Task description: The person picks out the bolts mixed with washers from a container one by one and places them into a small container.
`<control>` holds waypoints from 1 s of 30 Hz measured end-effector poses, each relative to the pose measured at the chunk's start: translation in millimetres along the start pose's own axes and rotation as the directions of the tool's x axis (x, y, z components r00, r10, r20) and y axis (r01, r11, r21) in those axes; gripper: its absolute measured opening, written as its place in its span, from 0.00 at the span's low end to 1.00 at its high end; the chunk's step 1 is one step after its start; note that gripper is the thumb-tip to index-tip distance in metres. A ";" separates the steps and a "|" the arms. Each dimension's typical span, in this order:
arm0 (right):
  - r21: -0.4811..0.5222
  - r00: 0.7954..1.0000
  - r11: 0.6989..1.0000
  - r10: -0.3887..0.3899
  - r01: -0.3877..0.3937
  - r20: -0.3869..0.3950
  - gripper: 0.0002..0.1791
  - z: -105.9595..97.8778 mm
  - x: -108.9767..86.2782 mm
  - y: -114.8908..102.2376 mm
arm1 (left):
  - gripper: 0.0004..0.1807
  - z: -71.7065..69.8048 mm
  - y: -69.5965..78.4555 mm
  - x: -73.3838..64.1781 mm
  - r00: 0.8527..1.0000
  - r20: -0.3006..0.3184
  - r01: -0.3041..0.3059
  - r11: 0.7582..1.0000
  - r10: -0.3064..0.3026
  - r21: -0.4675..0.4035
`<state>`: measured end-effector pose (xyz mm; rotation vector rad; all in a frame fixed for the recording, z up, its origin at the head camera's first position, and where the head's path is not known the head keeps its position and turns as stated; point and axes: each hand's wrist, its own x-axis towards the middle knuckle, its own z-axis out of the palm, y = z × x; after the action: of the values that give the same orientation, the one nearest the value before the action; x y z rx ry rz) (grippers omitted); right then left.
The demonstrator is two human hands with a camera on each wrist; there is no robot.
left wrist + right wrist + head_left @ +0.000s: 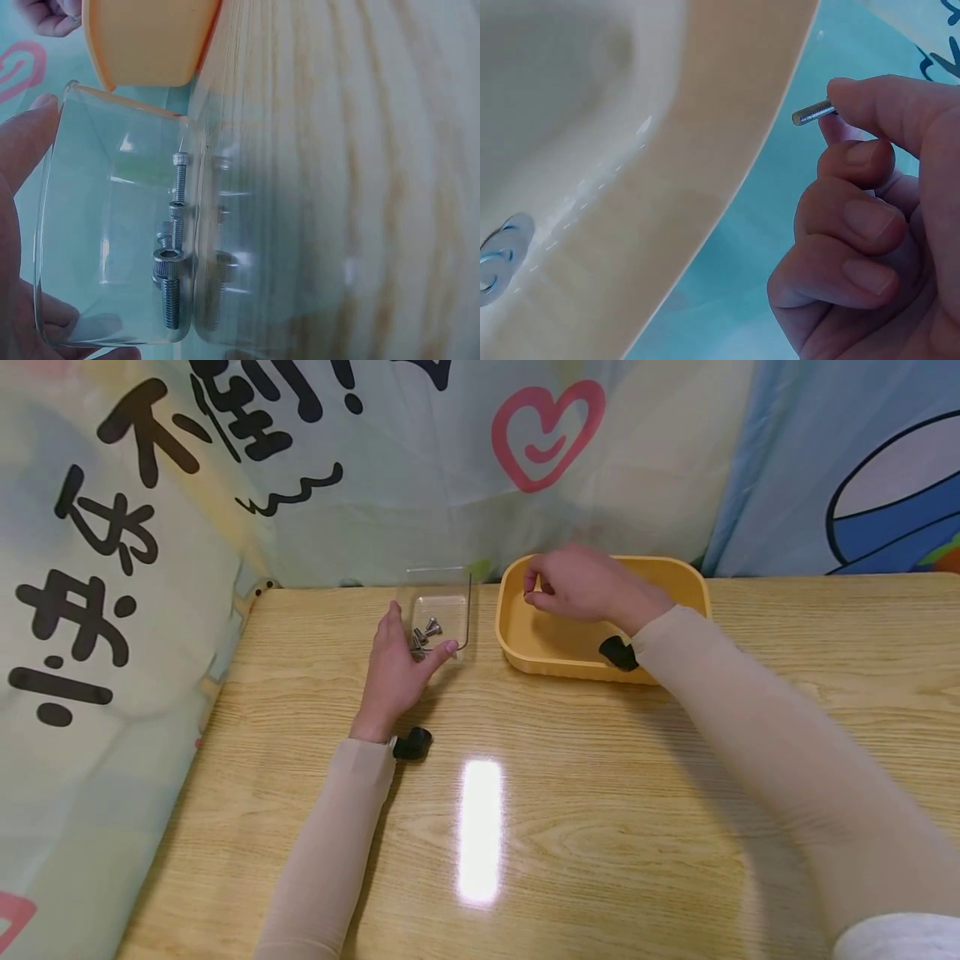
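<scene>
My left hand (393, 672) grips a clear plastic box (442, 605) at the back left of the table, thumb on one side of the rim and fingers on the other. Several socket-head bolts (171, 289) lie on the box's floor. Over the yellow tray (551, 668) hovers my right hand (581, 585). Between its thumb and forefinger it pinches a small bolt (812, 113); the threaded end sticks out and the head is hidden by the fingers.
Inside the tray lies a small see-through piece with curled lines (506, 259). A printed cloth (420, 485) hangs along the table's back and left edges. The wooden table (562, 827) runs in front of box and tray.
</scene>
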<state>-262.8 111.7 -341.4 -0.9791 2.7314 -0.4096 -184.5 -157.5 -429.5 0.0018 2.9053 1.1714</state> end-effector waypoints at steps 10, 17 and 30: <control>0.003 0.997 0.998 -0.055 0.055 -0.049 0.11 2.8 1.0 -12.5 | 0.61 -0.7 0.8 -0.7 1.000 0.010 0.004 1.000 -0.004 -0.004; 0.024 0.999 0.999 -0.037 0.038 -0.031 0.10 5.4 4.5 -24.6 | 0.61 -0.8 0.3 -1.0 1.000 0.007 0.005 1.000 -0.005 -0.004; 0.040 0.996 0.998 -0.050 0.053 -0.074 0.11 16.5 16.1 -42.4 | 0.61 0.3 -0.1 0.5 1.000 0.001 -0.004 1.000 0.004 0.009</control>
<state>-245.4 66.8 -344.7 -1.0454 2.7546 -0.5200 -185.0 -157.4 -429.7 0.0078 2.9108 1.1578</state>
